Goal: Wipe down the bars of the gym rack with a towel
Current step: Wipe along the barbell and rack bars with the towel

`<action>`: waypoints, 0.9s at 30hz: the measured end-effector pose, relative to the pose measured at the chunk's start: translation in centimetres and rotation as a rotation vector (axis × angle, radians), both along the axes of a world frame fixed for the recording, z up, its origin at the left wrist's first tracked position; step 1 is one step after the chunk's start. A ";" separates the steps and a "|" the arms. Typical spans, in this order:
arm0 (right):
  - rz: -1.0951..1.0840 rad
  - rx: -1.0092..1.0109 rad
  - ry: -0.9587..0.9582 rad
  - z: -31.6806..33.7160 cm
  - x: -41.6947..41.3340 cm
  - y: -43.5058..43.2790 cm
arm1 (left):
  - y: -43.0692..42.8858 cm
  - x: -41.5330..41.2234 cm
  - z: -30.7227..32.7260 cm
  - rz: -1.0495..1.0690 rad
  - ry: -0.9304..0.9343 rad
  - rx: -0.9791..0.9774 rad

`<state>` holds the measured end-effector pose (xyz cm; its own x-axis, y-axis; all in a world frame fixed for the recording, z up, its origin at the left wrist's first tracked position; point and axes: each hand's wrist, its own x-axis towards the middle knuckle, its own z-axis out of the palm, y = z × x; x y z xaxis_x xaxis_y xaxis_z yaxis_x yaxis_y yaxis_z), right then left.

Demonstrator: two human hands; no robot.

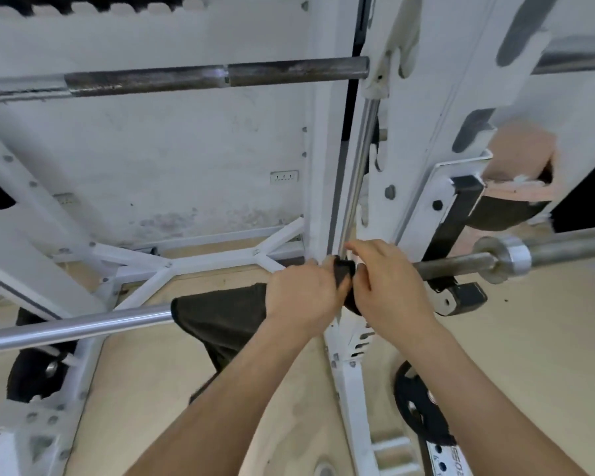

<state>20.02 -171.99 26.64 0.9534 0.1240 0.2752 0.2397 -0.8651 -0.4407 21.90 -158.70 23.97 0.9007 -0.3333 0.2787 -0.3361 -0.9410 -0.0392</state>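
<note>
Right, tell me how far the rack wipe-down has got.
Done: nothing provable; the lower bar shines left of the towel, but that may be its finish. In hand: the left hand and right hand grip the towel, draped over that bar beside the white upright. Left: the upper bar looks dull and blotchy, and the vertical guide rod has no cloth on it.

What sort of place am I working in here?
Most likely a small gym. A white steel rack carries a barbell, a black weight plate sits low beside its frame, and the left hand and right hand hold a dark towel around the bar.
</note>
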 end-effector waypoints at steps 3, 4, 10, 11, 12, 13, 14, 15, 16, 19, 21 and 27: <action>-0.112 -0.052 -0.044 -1.1 -0.9 -2.9 | -3.9 0.9 0.1 -0.160 0.093 -0.019; -0.160 -0.077 -0.058 -1.3 -1.2 -3.9 | -5.2 0.9 0.2 -0.207 0.084 0.008; -0.153 -0.146 0.025 -1.6 -2.3 -7.0 | -6.1 0.3 -0.4 -0.453 0.082 -0.049; -0.131 -0.090 0.022 -1.3 -2.3 -7.1 | -5.2 0.1 0.1 -0.499 0.117 -0.114; -0.116 -0.031 -0.001 -1.0 -2.1 -7.1 | -4.1 -0.2 0.9 -0.493 0.151 -0.167; -0.095 0.000 -0.034 -0.7 -1.9 -7.0 | -2.8 -0.3 1.3 -0.427 0.167 -0.219; -0.070 -0.009 -0.039 -0.4 -1.5 -6.7 | -1.3 -0.3 1.6 -0.318 0.157 -0.240; -0.040 -0.057 0.004 -0.2 -1.0 -6.3 | 0.1 -0.1 1.7 -0.190 0.146 -0.204; -0.017 -0.142 0.098 0.0 -0.5 -6.0 | 1.3 0.3 1.7 -0.068 0.174 -0.125; -0.003 -0.486 0.327 -0.5 0.9 -5.2 | 2.8 1.2 0.9 -0.006 0.338 -0.015; -0.024 -0.525 0.315 -1.0 0.9 -4.9 | 2.7 1.2 0.8 -0.056 0.328 0.026; -0.045 -0.425 0.025 -2.5 -1.9 -4.9 | 2.6 -2.5 0.1 -0.123 -0.011 -0.138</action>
<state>18.14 -176.87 24.14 0.9663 0.1791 0.1849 0.1910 -0.9804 -0.0482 19.37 -156.14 24.03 0.8522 -0.3983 0.3391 -0.4489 -0.8897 0.0831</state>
